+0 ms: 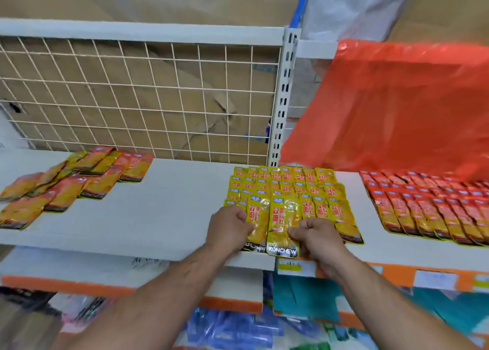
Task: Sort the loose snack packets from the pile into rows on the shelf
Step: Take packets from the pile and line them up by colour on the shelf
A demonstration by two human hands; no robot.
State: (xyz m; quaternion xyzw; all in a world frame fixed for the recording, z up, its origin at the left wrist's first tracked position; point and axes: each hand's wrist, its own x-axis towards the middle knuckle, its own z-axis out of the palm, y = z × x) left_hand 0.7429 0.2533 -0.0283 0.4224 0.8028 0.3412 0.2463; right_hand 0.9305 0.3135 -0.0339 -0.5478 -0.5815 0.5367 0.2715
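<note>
Head view, the only one.

- Both forearms reach up and forward from the lower edge, converging on the front lip of the shelf. Wrists roughly level, backs of the hands upward.
- Left hand: fingers curled under, thumb pressed on the left edge of a second packet, yellow, lying at the shelf's front edge. It grips that packet.
- Right hand: fingers curled, pinching the lower right side of the front packet, also yellow, marked KONCHEW at its black bottom strip. This packet overlaps the second one and its bottom hangs slightly past the shelf lip.
- Both packets sit at the near end of the yellow rows, overlapping ranks running back to the upright post.
- Loose pile of mixed orange and yellow packets lies well apart at the left end of the same shelf, near the wire mesh back.
- Between pile and yellow rows: a wide bare stretch of shelf.
- Right of the yellow rows, across a narrow gap, red rows laid the same way; an orange plastic sheet hangs over their far end.
- Cardboard shows behind the mesh.
- Goods on the lower shelf are too blurred to tell.
</note>
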